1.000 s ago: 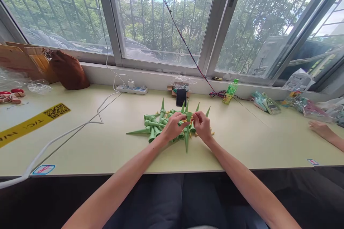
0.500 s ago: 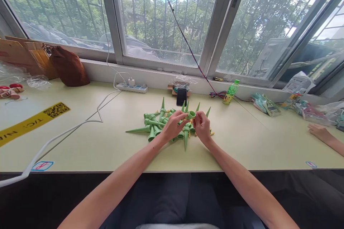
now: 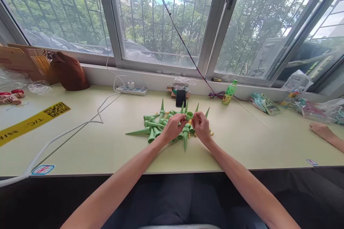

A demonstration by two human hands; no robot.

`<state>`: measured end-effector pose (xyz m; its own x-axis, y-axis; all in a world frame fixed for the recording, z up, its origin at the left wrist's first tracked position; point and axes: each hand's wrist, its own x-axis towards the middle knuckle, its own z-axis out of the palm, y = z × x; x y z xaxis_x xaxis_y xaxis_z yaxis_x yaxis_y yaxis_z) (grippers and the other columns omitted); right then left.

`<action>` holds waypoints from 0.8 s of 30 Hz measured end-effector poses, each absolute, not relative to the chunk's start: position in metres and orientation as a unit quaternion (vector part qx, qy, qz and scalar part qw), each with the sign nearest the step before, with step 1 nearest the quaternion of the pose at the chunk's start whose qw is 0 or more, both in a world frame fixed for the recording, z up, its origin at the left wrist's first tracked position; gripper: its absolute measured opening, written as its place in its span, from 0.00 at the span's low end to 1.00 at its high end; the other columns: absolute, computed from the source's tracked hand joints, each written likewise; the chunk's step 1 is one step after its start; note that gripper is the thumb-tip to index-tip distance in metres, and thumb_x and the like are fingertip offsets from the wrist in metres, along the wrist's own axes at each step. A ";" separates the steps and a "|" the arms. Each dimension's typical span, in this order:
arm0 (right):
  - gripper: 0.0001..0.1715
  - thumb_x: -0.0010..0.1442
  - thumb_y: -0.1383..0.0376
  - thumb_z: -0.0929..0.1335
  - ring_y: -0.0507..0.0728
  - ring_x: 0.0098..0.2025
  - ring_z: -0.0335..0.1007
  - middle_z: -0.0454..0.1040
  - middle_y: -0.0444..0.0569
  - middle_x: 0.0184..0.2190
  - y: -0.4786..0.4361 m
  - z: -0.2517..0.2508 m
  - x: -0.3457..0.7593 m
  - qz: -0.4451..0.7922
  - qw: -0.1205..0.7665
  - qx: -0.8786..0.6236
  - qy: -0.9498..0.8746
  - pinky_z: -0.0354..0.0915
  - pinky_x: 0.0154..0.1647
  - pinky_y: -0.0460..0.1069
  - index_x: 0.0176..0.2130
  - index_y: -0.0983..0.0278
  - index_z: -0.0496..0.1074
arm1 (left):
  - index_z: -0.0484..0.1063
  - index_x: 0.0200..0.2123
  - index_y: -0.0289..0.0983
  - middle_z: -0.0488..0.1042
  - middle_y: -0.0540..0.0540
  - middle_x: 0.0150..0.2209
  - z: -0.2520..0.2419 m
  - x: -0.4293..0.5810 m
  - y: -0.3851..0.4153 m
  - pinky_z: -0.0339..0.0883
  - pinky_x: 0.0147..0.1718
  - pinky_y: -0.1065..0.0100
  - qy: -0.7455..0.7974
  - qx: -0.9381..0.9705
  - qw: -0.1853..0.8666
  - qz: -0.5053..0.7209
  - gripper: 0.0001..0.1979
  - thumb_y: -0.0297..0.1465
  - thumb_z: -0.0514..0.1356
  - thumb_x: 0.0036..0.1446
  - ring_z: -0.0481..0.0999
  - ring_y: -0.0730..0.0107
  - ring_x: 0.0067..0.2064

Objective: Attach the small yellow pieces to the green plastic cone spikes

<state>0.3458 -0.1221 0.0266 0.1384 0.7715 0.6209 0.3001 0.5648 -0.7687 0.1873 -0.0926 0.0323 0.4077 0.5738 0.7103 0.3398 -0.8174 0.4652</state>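
Between my hands a green plastic plant watering spike [image 3: 189,115] is held up, its round open end tilted toward me. My left hand [image 3: 173,127] grips it from the left, fingers closed on its rim. My right hand [image 3: 201,126] is right beside that opening, thumb and fingertips pinched together; whatever they hold is too small or hidden to make out. Under and around both hands lies a pile of similar green spikes [image 3: 152,131], some pointing up, some lying flat. Small yellow pieces [image 3: 211,133] show among them, partly covered.
Behind the pile are a black phone [image 3: 181,98] and a small cardboard box [image 3: 170,90]. A green-capped bottle [image 3: 229,92] and a power strip [image 3: 133,89] stand by the window. A white cable [image 3: 77,126] crosses the left side. Another person's hand [image 3: 321,131] rests at the right.
The view has shifted slightly. My hands stay close together at the spike's open end, with the right fingertips a little differently placed. The pile looks the same.
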 end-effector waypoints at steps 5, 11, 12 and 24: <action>0.17 0.66 0.51 0.61 0.49 0.20 0.58 0.64 0.41 0.23 -0.122 0.026 0.348 0.201 0.624 -0.428 -0.621 0.57 0.20 0.45 0.35 0.61 0.62 | 0.71 0.48 0.35 0.77 0.45 0.33 0.036 0.190 -0.099 0.69 0.39 0.65 0.272 0.821 0.137 0.483 0.16 0.40 0.56 0.64 0.76 0.66 0.35; 0.17 0.66 0.51 0.61 0.50 0.21 0.60 0.66 0.41 0.24 -0.122 0.025 0.348 0.189 0.617 -0.427 -0.634 0.58 0.21 0.45 0.35 0.60 0.62 | 0.70 0.52 0.35 0.78 0.44 0.34 0.042 0.189 -0.103 0.68 0.38 0.66 0.284 0.818 0.148 0.477 0.21 0.41 0.46 0.69 0.76 0.67 0.33; 0.17 0.66 0.50 0.61 0.50 0.21 0.60 0.66 0.42 0.24 -0.123 0.025 0.348 0.187 0.613 -0.429 -0.636 0.58 0.21 0.46 0.35 0.60 0.62 | 0.70 0.51 0.35 0.78 0.44 0.34 0.042 0.188 -0.103 0.68 0.38 0.66 0.281 0.818 0.148 0.480 0.21 0.41 0.45 0.69 0.76 0.67 0.32; 0.16 0.66 0.51 0.62 0.50 0.19 0.58 0.61 0.39 0.20 -0.123 0.028 0.349 0.188 0.611 -0.426 -0.640 0.56 0.20 0.46 0.35 0.60 0.62 | 0.74 0.42 0.37 0.76 0.46 0.29 0.044 0.187 -0.105 0.66 0.33 0.69 0.250 0.815 0.148 0.501 0.21 0.41 0.44 0.69 0.75 0.69 0.31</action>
